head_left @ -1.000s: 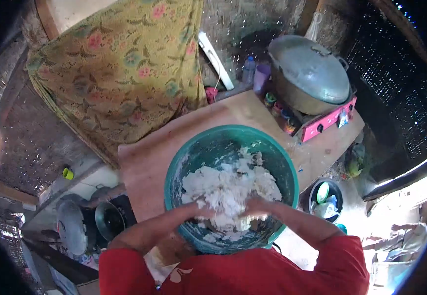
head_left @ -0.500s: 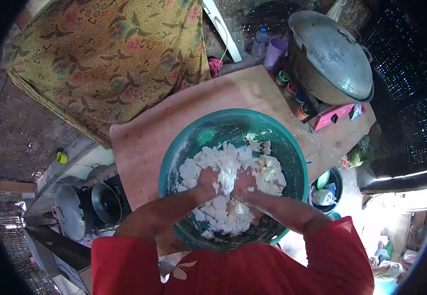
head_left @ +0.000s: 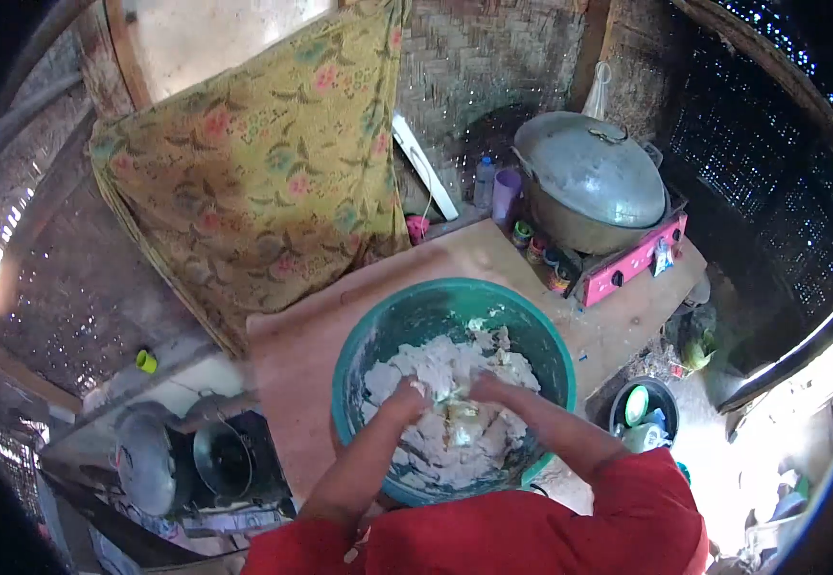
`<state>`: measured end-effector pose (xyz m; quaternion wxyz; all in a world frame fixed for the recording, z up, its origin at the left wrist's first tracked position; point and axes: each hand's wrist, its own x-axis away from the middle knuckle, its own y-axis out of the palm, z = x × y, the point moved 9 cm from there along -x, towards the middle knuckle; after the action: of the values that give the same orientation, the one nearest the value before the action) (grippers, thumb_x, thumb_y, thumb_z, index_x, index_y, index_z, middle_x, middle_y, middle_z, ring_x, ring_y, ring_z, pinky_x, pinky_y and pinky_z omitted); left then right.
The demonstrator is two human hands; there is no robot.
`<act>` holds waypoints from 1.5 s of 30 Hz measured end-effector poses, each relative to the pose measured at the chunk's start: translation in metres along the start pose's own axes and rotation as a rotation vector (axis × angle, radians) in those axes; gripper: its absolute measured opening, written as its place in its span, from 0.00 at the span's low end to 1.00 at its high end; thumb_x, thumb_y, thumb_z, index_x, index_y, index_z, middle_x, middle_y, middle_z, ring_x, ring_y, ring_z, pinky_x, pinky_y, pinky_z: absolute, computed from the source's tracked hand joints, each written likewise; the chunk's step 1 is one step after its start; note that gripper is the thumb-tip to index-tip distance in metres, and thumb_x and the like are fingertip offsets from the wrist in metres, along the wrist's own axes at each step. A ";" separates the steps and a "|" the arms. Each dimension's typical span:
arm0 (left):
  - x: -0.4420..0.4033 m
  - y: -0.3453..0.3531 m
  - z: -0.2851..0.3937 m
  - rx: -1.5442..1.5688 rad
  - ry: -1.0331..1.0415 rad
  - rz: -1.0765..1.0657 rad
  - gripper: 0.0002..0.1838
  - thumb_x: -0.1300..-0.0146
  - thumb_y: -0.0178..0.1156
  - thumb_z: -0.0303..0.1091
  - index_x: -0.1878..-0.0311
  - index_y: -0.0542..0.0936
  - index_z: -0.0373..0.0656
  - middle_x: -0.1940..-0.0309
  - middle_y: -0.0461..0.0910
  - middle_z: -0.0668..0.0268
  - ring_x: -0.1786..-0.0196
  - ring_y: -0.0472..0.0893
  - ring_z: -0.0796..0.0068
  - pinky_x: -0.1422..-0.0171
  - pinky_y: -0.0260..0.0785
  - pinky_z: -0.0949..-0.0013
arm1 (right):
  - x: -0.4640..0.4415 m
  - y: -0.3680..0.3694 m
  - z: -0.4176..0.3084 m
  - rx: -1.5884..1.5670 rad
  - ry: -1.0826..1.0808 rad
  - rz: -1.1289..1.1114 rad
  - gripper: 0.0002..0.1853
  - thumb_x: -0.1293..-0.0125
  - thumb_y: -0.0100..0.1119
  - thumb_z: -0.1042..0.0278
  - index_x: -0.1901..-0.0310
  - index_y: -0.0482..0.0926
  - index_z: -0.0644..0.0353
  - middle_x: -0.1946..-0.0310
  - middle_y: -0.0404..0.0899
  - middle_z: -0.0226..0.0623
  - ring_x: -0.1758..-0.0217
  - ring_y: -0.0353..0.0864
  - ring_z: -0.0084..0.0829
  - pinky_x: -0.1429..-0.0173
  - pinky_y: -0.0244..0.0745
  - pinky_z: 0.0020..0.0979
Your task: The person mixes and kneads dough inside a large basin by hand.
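A wide green basin [head_left: 342,383] stands on the table, with a lumpy, crumbly white dough [head_left: 455,446] spread over its bottom. My left hand [head_left: 407,398] is down in the dough left of the middle, fingers curled into it. Opposite, my right hand [head_left: 489,387] grips the dough near its far side. Fingertips of both hands are partly hidden by the white mass. Between the hands lies a wetter, shinier patch of it, and smears cling to the basin's inner wall.
Beyond the wooden table [head_left: 292,364], a large lidded pot [head_left: 589,177] sits on a pink stove [head_left: 632,264]. Beside it are a purple cup [head_left: 506,195] and a plastic bottle [head_left: 484,182]. A patterned cloth [head_left: 254,192] hangs at the back left; a black tub [head_left: 618,407] stands at right.
My view has tilted up, showing more of the wall. Both hands have shifted in the dough and sit a little farther apart, with the shiny patch exposed between them.
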<state>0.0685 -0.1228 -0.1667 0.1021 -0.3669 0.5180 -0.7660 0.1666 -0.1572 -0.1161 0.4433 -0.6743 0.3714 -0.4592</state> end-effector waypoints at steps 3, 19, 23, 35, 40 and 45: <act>0.048 -0.032 0.018 0.213 0.033 0.128 0.21 0.45 0.49 0.45 0.61 0.80 0.37 0.57 0.78 0.52 0.51 0.75 0.54 0.47 0.68 0.63 | 0.044 -0.094 -0.003 -0.155 -0.048 0.096 0.23 0.40 0.47 0.48 0.52 0.74 0.58 0.63 0.78 0.48 0.59 0.77 0.46 0.52 0.71 0.43; 0.052 -0.057 -0.009 0.341 0.039 0.088 0.24 0.43 0.50 0.50 0.46 0.73 0.48 0.47 0.74 0.64 0.41 0.69 0.69 0.37 0.61 0.67 | -0.019 -0.085 0.082 -0.123 0.156 0.138 0.27 0.39 0.48 0.53 0.39 0.63 0.55 0.59 0.77 0.50 0.55 0.76 0.45 0.50 0.68 0.47; 0.060 -0.112 -0.010 0.306 -0.021 0.347 0.25 0.44 0.54 0.48 0.46 0.72 0.45 0.49 0.74 0.57 0.45 0.72 0.60 0.37 0.60 0.66 | -0.079 0.056 0.189 -0.850 0.510 0.196 0.23 0.37 0.45 0.51 0.47 0.71 0.58 0.63 0.79 0.42 0.63 0.76 0.35 0.60 0.70 0.45; 0.067 -0.146 -0.027 0.477 -0.014 0.632 0.20 0.42 0.56 0.46 0.52 0.76 0.42 0.53 0.75 0.56 0.47 0.72 0.57 0.41 0.63 0.61 | -0.028 -0.065 0.082 -0.919 -0.134 0.298 0.19 0.37 0.49 0.49 0.61 0.75 0.58 0.67 0.77 0.42 0.64 0.77 0.36 0.58 0.70 0.39; 0.081 -0.164 -0.010 0.662 0.070 0.652 0.18 0.42 0.57 0.39 0.51 0.75 0.42 0.53 0.75 0.56 0.49 0.73 0.56 0.43 0.65 0.62 | -0.095 0.012 0.091 -1.134 0.319 -0.331 0.33 0.39 0.44 0.34 0.46 0.69 0.56 0.58 0.72 0.29 0.65 0.68 0.25 0.61 0.68 0.31; 0.081 -0.179 -0.022 0.607 -0.018 0.769 0.17 0.46 0.60 0.34 0.52 0.75 0.41 0.54 0.75 0.55 0.50 0.73 0.55 0.45 0.65 0.61 | -0.125 -0.006 0.045 -1.314 0.377 -0.416 0.38 0.41 0.40 0.30 0.41 0.65 0.55 0.47 0.70 0.38 0.58 0.71 0.35 0.51 0.68 0.42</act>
<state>0.0363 -0.0713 0.0214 0.4844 -0.1095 0.3681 -0.7861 0.1723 -0.0303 -0.1552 -0.2231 -0.7680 0.5053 -0.3241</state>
